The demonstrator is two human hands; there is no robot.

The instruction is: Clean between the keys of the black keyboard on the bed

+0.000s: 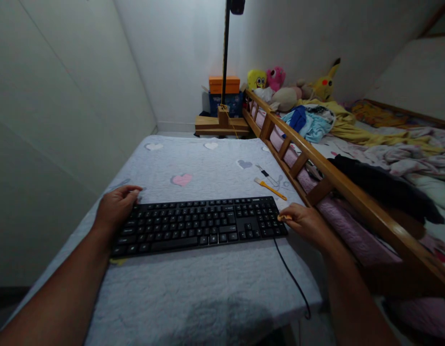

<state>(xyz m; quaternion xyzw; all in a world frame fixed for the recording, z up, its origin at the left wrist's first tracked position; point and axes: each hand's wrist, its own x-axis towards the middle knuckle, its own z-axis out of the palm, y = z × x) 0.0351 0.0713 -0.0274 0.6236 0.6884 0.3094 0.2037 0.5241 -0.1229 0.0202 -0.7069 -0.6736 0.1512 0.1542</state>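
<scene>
A black computer keyboard (208, 223) lies across the cloth-covered table, its cable running from the near edge. My left hand (116, 206) is closed around the far left corner of the keyboard, with thumb and forefinger close together. At the other end, my right hand (306, 223) pinches a small tan-orange piece (284, 218), perhaps a folded cloth, against the keyboard's right edge. Its exact kind is too small to tell. Beyond the keyboard on the right lie a yellow-handled brush (272, 189) and a thin tool with a black grip (265, 173), possibly tweezers.
The black cable (292, 276) hangs toward the table's near right edge. A wooden bed rail (312, 156) borders the right side, with clothes and plush toys behind it. At the far end stand a wooden base with a pole (225, 57) and an orange box (217, 85).
</scene>
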